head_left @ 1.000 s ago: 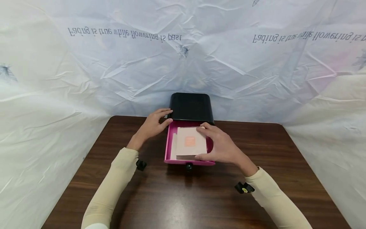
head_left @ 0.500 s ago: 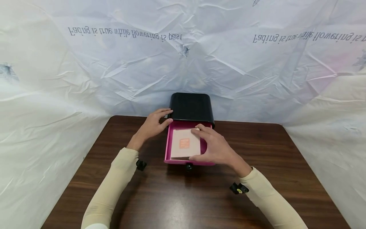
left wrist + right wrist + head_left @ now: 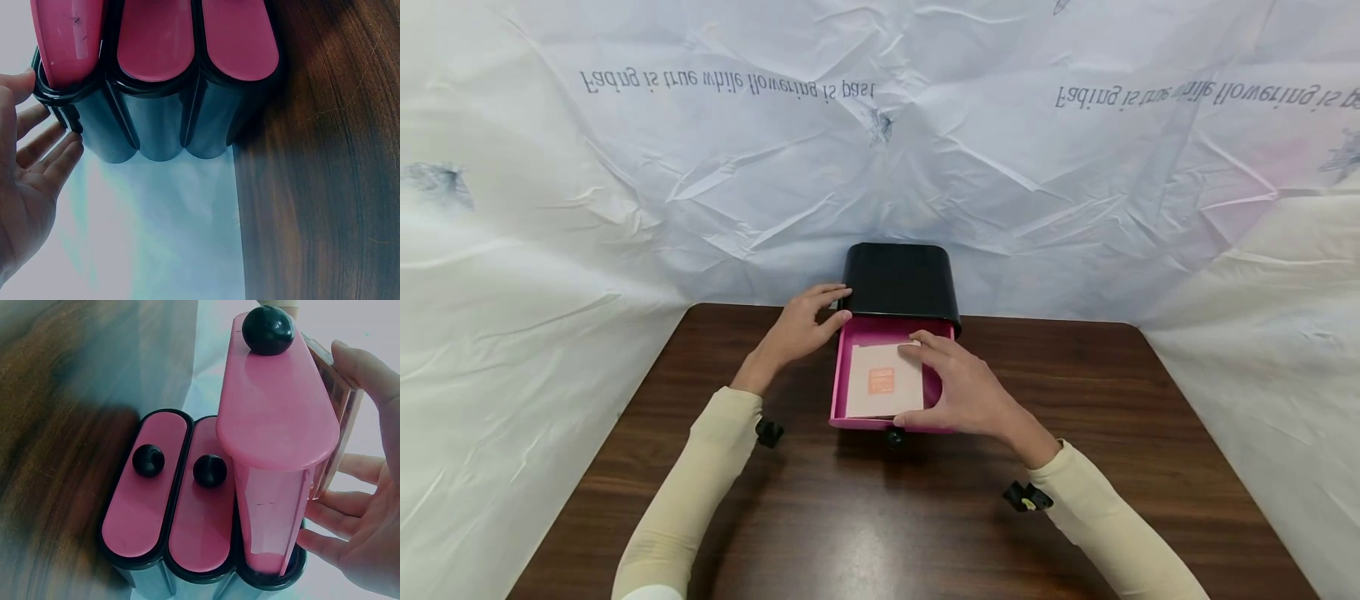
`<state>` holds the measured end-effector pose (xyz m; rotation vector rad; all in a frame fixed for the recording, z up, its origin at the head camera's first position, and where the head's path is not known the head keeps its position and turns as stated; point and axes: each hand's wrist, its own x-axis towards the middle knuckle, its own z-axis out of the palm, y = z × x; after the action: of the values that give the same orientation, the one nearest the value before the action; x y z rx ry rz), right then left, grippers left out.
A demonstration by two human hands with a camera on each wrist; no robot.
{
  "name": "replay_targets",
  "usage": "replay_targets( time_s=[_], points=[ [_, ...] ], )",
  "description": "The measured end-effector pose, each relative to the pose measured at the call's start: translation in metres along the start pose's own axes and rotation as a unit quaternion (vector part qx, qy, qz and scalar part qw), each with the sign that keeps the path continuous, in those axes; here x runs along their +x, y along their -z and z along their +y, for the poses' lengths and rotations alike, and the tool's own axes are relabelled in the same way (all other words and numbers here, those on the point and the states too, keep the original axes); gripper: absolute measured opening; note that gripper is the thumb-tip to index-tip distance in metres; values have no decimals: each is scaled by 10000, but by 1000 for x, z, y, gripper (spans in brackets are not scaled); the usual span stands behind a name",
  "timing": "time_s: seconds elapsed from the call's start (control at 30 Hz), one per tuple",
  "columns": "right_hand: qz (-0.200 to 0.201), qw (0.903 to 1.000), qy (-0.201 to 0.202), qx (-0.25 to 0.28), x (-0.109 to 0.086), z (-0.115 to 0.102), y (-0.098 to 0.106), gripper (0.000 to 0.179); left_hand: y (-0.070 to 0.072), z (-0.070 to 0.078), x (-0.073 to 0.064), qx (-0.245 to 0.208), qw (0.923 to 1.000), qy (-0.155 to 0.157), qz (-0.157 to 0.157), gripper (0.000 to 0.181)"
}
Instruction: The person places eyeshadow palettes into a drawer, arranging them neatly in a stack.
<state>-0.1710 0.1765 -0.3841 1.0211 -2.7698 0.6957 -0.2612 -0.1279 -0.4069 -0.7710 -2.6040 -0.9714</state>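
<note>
A black-cased cabinet stands at the table's back edge, its top pink drawer pulled out. My right hand holds a flat, pale square box with an orange square mark, low inside the drawer. Its thumb is at the near edge and its fingers at the far edge. In the right wrist view, the box's side shows beyond the drawer front, between thumb and fingers. My left hand rests its extended fingers on the case's left side; the left wrist view shows the left hand there too.
Below the pulled-out drawer are two closed pink drawers, a middle drawer and a bottom drawer, with round black knobs. A dark wooden table bears the cabinet. White printed sheeting hangs behind and at both sides.
My right hand has moved the pale box left and lower into the drawer, covering another pale flat item seen earlier at the drawer's left. My left hand has stayed on the case.
</note>
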Motion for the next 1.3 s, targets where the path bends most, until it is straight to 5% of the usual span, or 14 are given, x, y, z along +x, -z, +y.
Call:
replay_targets(
  time_s=[0.3,0.57,0.87,1.3],
  points=[
    [-147,9998,1,-134,-19,3,4,95,-3,16,-15,59,9999,142,48,52],
    [378,9988,-91,290,-26,1,21,84,-3,17,-15,98,9999,81,38,53],
    [1424,9784,-243,1481,-19,-9,14,64,1,-13,10,-11,9999,-92,-112,52],
    [1525,9524,-154,2634,-15,-26,-35,49,10,-41,40,-32,9993,-251,-279,52]
  ],
)
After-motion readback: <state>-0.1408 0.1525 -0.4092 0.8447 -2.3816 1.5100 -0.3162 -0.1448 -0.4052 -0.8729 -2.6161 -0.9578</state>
